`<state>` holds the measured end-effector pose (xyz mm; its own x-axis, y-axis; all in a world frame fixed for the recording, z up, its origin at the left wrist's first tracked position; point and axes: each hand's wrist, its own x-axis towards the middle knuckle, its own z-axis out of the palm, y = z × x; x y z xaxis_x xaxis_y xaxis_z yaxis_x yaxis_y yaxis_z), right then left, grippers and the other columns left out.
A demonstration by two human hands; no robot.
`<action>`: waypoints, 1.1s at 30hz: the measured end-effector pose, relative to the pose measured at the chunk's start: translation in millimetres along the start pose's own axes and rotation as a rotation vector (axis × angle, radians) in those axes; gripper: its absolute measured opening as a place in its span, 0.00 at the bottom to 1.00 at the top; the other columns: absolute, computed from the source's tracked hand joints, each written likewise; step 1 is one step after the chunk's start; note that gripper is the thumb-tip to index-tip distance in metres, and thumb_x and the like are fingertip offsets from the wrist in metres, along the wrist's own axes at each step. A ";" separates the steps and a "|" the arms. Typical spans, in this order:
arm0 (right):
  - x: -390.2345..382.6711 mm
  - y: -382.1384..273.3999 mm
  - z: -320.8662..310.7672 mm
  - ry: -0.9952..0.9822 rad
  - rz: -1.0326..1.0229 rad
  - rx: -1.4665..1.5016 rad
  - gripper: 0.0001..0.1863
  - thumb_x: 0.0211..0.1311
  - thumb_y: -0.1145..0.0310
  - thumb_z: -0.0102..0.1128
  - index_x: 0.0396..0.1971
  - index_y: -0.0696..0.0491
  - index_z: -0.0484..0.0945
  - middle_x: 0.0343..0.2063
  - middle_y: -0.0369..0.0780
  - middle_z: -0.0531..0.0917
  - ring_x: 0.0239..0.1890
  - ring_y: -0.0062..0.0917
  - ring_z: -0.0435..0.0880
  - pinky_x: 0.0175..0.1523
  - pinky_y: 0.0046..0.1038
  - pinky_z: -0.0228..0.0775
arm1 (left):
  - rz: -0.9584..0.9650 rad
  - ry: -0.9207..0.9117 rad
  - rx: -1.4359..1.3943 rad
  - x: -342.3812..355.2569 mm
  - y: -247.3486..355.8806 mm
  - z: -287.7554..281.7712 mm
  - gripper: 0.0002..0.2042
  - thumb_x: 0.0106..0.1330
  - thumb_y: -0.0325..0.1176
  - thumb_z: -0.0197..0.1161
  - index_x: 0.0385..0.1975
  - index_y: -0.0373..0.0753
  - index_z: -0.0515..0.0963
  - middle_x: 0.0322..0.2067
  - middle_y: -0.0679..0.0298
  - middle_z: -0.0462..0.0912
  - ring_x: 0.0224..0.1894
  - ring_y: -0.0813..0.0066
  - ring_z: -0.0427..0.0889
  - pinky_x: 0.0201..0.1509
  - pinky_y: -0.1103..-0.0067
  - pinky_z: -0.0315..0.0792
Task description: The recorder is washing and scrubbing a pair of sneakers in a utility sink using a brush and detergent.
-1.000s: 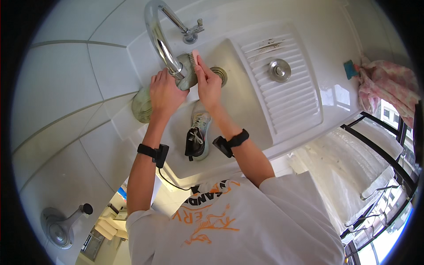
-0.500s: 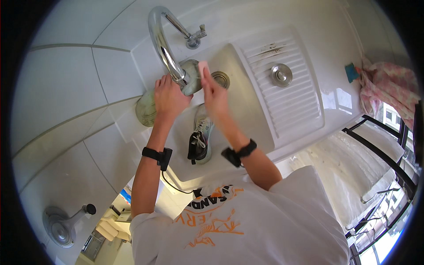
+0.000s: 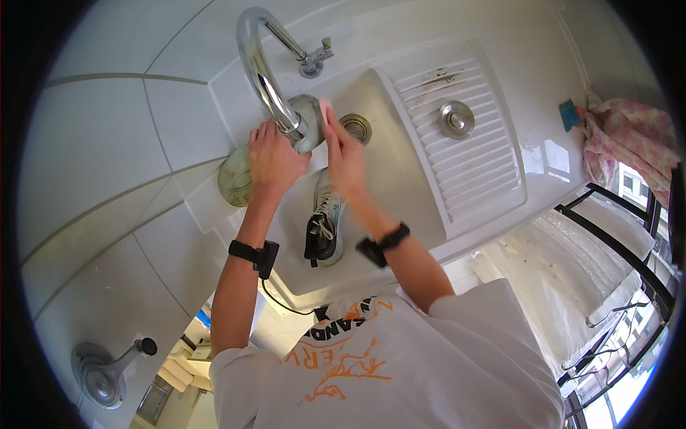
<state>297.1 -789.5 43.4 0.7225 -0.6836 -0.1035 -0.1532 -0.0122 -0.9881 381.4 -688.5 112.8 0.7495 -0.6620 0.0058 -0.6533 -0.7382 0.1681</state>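
My left hand sits in the upper middle of the frame, left of centre, fingers curled over a grey-green shoe beneath the spout of the chrome faucet. My hand and the spout cover much of that shoe; a pale green rounded piece shows left of my knuckles, and I cannot tell whether it belongs to it. My right hand, slightly blurred, grips a pink brush against the shoe's right edge, just left of the drain. Below my hands, near the middle of the frame, a black and pale laced shoe lies in the white sink. At upper right, a round metal stopper rests on the ridged washboard.
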 end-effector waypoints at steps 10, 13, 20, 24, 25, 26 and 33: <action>-22.2 -3.6 -8.6 0.019 0.026 0.087 0.22 0.73 0.63 0.52 0.61 0.56 0.71 0.28 0.44 0.80 0.32 0.15 0.72 0.42 0.20 0.69 | 0.000 0.016 -0.011 -1.4 -0.5 3.8 0.42 0.42 0.39 0.74 0.63 0.41 0.65 0.48 0.52 0.80 0.49 0.54 0.80 0.58 0.63 0.68; 24.6 -17.4 -3.9 -0.157 0.208 -0.023 0.22 0.72 0.63 0.51 0.62 0.55 0.71 0.29 0.47 0.81 0.32 0.15 0.73 0.43 0.21 0.69 | -0.006 0.033 0.008 -2.5 -4.3 6.4 0.42 0.42 0.39 0.74 0.63 0.42 0.65 0.49 0.51 0.80 0.50 0.55 0.80 0.58 0.63 0.68; -22.1 21.8 -12.3 0.052 -0.244 0.096 0.21 0.72 0.63 0.50 0.60 0.56 0.73 0.20 0.44 0.72 0.23 0.19 0.65 0.33 0.24 0.68 | -0.009 -0.010 0.012 2.5 0.4 4.5 0.43 0.43 0.39 0.74 0.64 0.40 0.64 0.50 0.50 0.79 0.50 0.53 0.80 0.59 0.62 0.67; 21.3 6.8 -20.2 -0.132 0.059 0.021 0.20 0.73 0.63 0.50 0.60 0.55 0.73 0.19 0.45 0.70 0.23 0.17 0.66 0.33 0.23 0.67 | -0.013 -0.047 0.032 -3.5 0.8 2.4 0.43 0.43 0.40 0.75 0.63 0.40 0.64 0.51 0.49 0.79 0.51 0.51 0.79 0.59 0.62 0.67; 28.9 6.3 -22.1 -0.182 0.117 0.039 0.20 0.73 0.63 0.49 0.60 0.54 0.73 0.19 0.45 0.69 0.23 0.17 0.66 0.33 0.23 0.67 | -0.016 -0.058 0.047 0.3 0.3 1.7 0.43 0.43 0.40 0.75 0.63 0.40 0.64 0.52 0.49 0.79 0.51 0.51 0.79 0.59 0.61 0.67; 25.7 5.5 -24.1 -0.180 0.111 0.041 0.20 0.73 0.63 0.49 0.60 0.54 0.73 0.19 0.45 0.69 0.23 0.17 0.66 0.33 0.23 0.67 | -0.013 -0.052 0.050 3.8 -0.4 1.7 0.43 0.43 0.40 0.75 0.63 0.40 0.64 0.52 0.49 0.79 0.51 0.51 0.79 0.59 0.61 0.67; -24.8 -20.7 -9.8 -0.101 -0.197 -0.181 0.20 0.71 0.61 0.54 0.60 0.47 0.75 0.16 0.46 0.73 0.16 0.21 0.68 0.27 0.27 0.66 | 0.002 0.058 -0.057 -2.3 1.5 3.7 0.42 0.44 0.40 0.74 0.63 0.39 0.63 0.51 0.51 0.79 0.51 0.51 0.79 0.55 0.60 0.69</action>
<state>275.7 -779.4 67.5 0.8127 -0.5786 0.0690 -0.1144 -0.2745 -0.9548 378.3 -688.6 109.4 0.7542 -0.6536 0.0634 -0.6490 -0.7272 0.2236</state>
